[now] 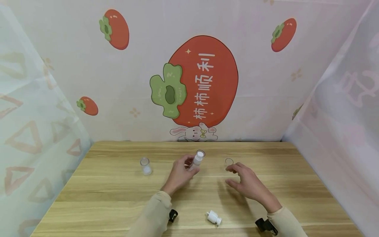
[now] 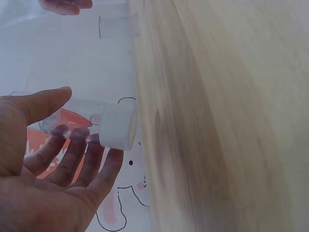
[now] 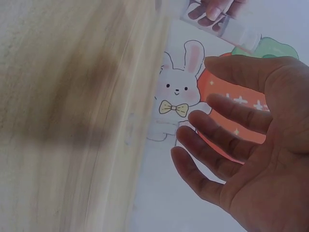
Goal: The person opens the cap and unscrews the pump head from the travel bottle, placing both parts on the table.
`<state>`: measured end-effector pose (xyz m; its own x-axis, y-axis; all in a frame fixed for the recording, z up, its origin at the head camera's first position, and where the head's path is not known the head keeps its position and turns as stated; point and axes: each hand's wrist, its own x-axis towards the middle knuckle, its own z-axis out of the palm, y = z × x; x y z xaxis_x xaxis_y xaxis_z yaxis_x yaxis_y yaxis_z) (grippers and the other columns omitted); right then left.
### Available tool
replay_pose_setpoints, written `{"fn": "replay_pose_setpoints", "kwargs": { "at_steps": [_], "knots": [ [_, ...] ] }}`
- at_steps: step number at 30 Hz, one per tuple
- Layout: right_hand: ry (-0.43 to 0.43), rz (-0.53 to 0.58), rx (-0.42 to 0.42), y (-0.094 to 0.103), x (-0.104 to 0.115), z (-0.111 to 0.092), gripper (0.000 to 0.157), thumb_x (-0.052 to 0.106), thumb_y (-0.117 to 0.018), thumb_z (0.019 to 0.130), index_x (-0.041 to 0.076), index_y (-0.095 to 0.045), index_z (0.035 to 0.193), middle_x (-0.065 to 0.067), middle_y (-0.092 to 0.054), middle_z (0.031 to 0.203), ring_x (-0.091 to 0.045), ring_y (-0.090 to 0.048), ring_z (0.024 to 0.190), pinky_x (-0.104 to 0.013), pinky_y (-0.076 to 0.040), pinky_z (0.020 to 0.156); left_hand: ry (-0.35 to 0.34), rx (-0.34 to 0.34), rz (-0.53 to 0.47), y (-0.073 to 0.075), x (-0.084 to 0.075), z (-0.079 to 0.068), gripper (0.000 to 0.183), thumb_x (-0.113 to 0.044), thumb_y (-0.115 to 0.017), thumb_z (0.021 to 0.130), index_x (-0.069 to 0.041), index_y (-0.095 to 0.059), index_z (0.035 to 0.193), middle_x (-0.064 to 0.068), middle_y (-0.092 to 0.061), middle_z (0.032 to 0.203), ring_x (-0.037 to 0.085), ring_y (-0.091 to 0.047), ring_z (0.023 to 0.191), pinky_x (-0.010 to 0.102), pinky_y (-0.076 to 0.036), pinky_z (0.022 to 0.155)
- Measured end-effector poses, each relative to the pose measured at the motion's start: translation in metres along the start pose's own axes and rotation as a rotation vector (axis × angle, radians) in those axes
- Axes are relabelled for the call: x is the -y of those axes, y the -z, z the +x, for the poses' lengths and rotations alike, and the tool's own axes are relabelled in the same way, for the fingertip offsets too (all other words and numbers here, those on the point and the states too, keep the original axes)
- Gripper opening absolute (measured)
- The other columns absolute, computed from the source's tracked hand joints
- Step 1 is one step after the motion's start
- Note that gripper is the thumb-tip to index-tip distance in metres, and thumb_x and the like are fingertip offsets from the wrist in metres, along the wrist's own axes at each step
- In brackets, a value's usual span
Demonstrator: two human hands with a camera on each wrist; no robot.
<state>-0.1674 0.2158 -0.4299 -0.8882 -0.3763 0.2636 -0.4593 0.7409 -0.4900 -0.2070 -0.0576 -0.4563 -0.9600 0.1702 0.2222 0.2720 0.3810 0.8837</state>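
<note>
My left hand (image 1: 181,171) holds a small clear bottle (image 1: 198,157) with white parts upright above the table, thumb on one side and fingers round the other. Up close in the left wrist view, the bottle (image 2: 84,121) has a transparent body and a thick white base (image 2: 117,126). My right hand (image 1: 247,182) is held over the table with fingers loosely bent and nothing in them, as the right wrist view of that hand (image 3: 251,140) confirms. Just beyond its fingertips stands a clear cylindrical cap (image 1: 229,161).
Another clear container (image 1: 145,166) with a white bottom stands at the left on the wooden table (image 1: 112,191). A white pump head (image 1: 214,218) lies on its side near the front, between the forearms. A printed cloth wall (image 1: 133,82) rises behind the table.
</note>
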Motion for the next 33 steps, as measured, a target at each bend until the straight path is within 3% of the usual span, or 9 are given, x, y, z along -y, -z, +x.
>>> {"fn": "replay_pose_setpoints", "kwargs": {
  "at_steps": [10,19,33],
  "knots": [
    [0.002,0.004,0.024,0.0,0.007,0.005,0.034,0.015,-0.081,0.088,0.011,-0.068,0.119,0.002,-0.064,0.11,-0.024,-0.063,0.104,-0.043,-0.054,0.084,-0.059,0.006,0.052,0.008,-0.008,-0.008,0.036,-0.01,-0.081,0.087,-0.007,-0.066,0.119,0.006,-0.065,0.111,0.022,-0.061,0.102,0.041,-0.054,0.091],
    [0.023,0.015,0.04,-0.001,0.012,0.009,0.034,0.016,-0.081,0.088,0.01,-0.067,0.119,0.001,-0.064,0.11,-0.025,-0.064,0.104,-0.043,-0.054,0.083,-0.143,0.02,0.17,0.012,-0.013,-0.014,0.034,-0.012,-0.082,0.086,-0.006,-0.065,0.115,0.006,-0.062,0.11,0.02,-0.06,0.099,0.04,-0.054,0.087],
    [0.046,0.027,0.042,-0.002,0.017,0.012,0.035,0.016,-0.081,0.087,0.009,-0.067,0.119,0.003,-0.064,0.109,-0.026,-0.065,0.104,-0.042,-0.055,0.082,-0.179,0.043,0.272,0.018,-0.023,-0.02,0.034,-0.01,-0.082,0.086,-0.005,-0.062,0.113,0.009,-0.064,0.11,0.025,-0.063,0.101,0.043,-0.053,0.089]
  ]
}}
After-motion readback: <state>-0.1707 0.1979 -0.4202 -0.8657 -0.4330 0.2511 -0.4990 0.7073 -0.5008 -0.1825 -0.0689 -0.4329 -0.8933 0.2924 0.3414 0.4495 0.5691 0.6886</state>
